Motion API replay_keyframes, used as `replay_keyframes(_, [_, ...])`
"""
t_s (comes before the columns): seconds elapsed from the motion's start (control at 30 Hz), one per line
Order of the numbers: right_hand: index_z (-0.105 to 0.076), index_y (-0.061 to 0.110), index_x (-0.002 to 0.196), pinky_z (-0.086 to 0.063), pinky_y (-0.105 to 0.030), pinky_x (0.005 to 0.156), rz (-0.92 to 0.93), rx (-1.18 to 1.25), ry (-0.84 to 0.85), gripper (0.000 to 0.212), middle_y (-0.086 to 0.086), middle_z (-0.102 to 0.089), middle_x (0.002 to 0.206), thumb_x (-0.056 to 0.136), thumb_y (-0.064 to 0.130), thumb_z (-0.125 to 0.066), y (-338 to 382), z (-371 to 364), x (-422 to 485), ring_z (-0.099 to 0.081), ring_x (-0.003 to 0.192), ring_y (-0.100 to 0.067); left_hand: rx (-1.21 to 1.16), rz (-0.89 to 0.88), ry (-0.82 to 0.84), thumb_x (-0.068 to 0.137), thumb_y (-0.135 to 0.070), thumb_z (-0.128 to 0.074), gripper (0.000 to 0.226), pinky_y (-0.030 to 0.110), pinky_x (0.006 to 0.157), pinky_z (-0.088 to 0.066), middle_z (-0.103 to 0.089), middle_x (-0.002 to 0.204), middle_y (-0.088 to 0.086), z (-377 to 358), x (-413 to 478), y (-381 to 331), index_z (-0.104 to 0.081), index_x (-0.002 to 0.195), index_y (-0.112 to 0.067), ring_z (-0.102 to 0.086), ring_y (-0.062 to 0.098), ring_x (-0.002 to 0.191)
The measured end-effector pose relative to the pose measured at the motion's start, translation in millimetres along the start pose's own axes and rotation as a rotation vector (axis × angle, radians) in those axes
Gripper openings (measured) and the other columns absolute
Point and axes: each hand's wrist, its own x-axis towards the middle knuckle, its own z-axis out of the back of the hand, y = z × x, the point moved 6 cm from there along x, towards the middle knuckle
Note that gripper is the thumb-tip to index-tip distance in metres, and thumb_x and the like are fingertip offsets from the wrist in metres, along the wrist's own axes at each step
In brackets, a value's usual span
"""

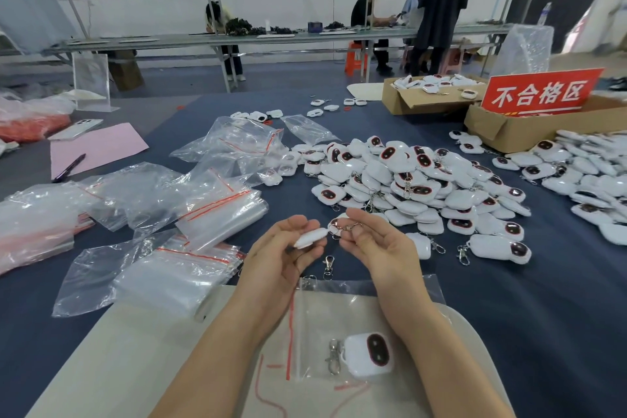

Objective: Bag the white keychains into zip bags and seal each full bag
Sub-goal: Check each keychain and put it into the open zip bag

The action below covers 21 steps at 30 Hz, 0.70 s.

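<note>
My left hand (288, 248) pinches a white keychain (310, 237) edge-on above the table. Just to its right, my right hand (369, 241) pinches the metal ring and clasp of a second keychain (336, 225). Below my wrists lies a clear zip bag (339, 322) with a red seal strip, and one white keychain (369, 355) with a dark oval face sits inside it. A loose metal clasp (328, 266) lies between my hands and the bag. A big heap of white keychains (407, 180) is piled beyond my right hand.
Stacks of empty zip bags (190, 214) cover the left of the blue table. Cardboard boxes (509, 132) with a red sign (539, 92) stand at the back right, with more keychains (590, 176) spread in front. A pink sheet (98, 146) and pen (69, 168) lie at the left. People work at a far bench.
</note>
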Motion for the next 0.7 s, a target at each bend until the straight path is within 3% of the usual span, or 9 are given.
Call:
replay_keyframes(0.2, [-0.076,0.019,0.101,-0.056,-0.016,0.075,-0.018,-0.106,0.037,0.028,0.002,-0.079,0.089,0.097,-0.003,-0.059,-1.2,-2.3,-0.4,-0.072,0.084,-0.007,0.074,-0.113,0.078,0.100,-0.004,-0.055,0.022,0.023,0.083,-0.059,-0.076,0.108,0.016,-3.6,-0.9,0.7,-0.066,0.120,-0.005,-0.074,0.021,0.097])
replay_keyframes(0.37, [-0.068,0.037,0.107,-0.056,-0.019,0.075,0.065,-0.372,0.163,0.035,0.015,-0.076,0.098,0.095,0.004,-0.065,-3.2,-16.2,-2.7,-0.071,0.088,-0.004,0.304,-0.290,-0.013,0.100,-0.020,-0.062,0.018,0.021,0.068,-0.057,-0.078,0.090,0.011,-3.0,-3.5,-1.5,-0.067,0.116,-0.014,-0.072,0.016,0.076])
replay_keyframes(0.5, [-0.061,0.049,0.114,-0.055,-0.020,0.080,0.116,-0.472,0.138,0.042,0.010,-0.072,0.095,0.092,0.015,-0.072,-2.8,-14.6,-5.5,-0.070,0.088,-0.007,0.447,-0.341,-0.010,0.101,-0.029,-0.062,0.018,0.020,0.059,-0.053,-0.076,0.080,0.012,-4.0,-9.2,-3.3,-0.064,0.116,-0.019,-0.066,0.014,0.064])
replay_keyframes(0.6, [-0.061,0.045,0.118,-0.052,-0.013,0.077,0.127,-0.511,0.127,0.041,0.010,-0.070,0.098,0.092,0.017,-0.073,-3.2,-13.0,-5.2,-0.068,0.087,-0.004,0.471,-0.333,-0.024,0.104,-0.029,-0.057,0.019,0.021,0.057,-0.053,-0.077,0.079,0.012,-4.2,-9.9,-4.0,-0.066,0.111,-0.015,-0.067,0.015,0.065])
replay_keyframes(0.7, [-0.068,0.035,0.113,-0.051,-0.013,0.075,0.129,-0.505,0.096,0.026,0.008,-0.072,0.094,0.092,0.021,-0.073,-3.3,-9.7,-4.5,-0.067,0.086,-0.002,0.460,-0.345,-0.033,0.107,-0.018,-0.045,0.029,0.024,0.055,-0.051,-0.074,0.073,0.010,-3.0,-10.8,-6.8,-0.074,0.101,-0.017,-0.064,0.017,0.060])
